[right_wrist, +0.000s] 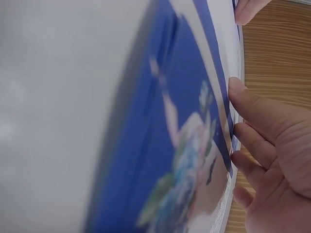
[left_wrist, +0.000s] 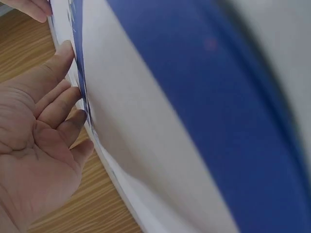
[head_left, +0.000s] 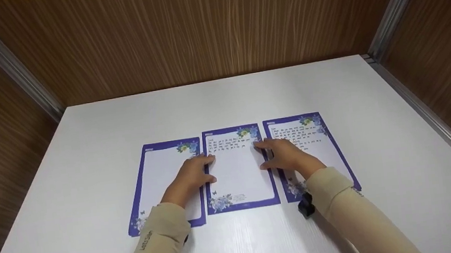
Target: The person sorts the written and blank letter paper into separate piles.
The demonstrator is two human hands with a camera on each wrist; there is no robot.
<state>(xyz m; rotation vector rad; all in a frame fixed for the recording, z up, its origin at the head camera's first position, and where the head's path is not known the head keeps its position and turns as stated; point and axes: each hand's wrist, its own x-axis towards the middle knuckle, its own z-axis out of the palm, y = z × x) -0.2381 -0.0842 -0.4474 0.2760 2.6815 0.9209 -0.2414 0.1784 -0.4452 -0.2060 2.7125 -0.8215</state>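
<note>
Three pieces of purple-bordered, flower-printed letter paper lie side by side on the white table. The middle sheet (head_left: 239, 176) carries a few handwritten lines at its top. On the left sheet (head_left: 156, 172) the visible area is blank; the right sheet (head_left: 333, 161) bears more lines of writing. My left hand (head_left: 190, 175) reaches over the left sheet, its thumb and fingertips at the middle sheet's left edge. Across from it, my right hand (head_left: 286, 155) lies over the right sheet, fingertips at the middle sheet's right edge. Both wrist views show loosely bent fingers touching paper.
A white table (head_left: 396, 132) extends around the sheets. Wood-grain panels (head_left: 197, 32) stand behind it and on both sides, with metal strips at the corners. A small black device (head_left: 306, 206) sits under my right wrist.
</note>
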